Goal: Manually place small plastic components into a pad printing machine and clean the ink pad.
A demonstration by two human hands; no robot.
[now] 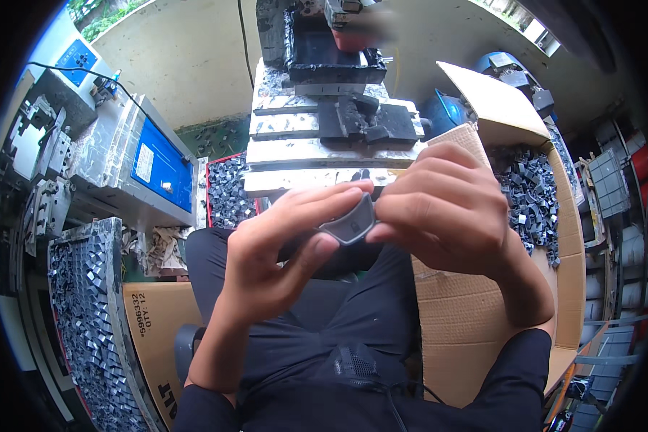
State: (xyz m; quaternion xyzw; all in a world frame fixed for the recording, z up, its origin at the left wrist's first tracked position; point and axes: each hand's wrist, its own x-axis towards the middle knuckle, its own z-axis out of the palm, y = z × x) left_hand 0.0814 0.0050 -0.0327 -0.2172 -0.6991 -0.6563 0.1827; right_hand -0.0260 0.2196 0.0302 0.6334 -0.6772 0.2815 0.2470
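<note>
In front of my chest I hold a small grey plastic part (354,225) with a curved upper edge, a raised rim and a small dark mark on its face. My left hand (270,248) grips its left side between thumb and fingers. On the opposite side, the thumb and curled index finger of my right hand (446,205) pinch the right edge. Just beyond my hands is a machine with a slotted, ink-stained white bed (281,155). A black fixture block (371,124) sits on that bed, and a reddish pad (349,41) hangs higher up, partly blurred.
To my right stands an open cardboard box (569,288) with many small dark parts (529,183). Similar parts fill a tray (115,248) at left and a red-edged bin (210,191) beside the machine. A blue-panelled cabinet (162,165) stands at left; another carton (158,317) lies below.
</note>
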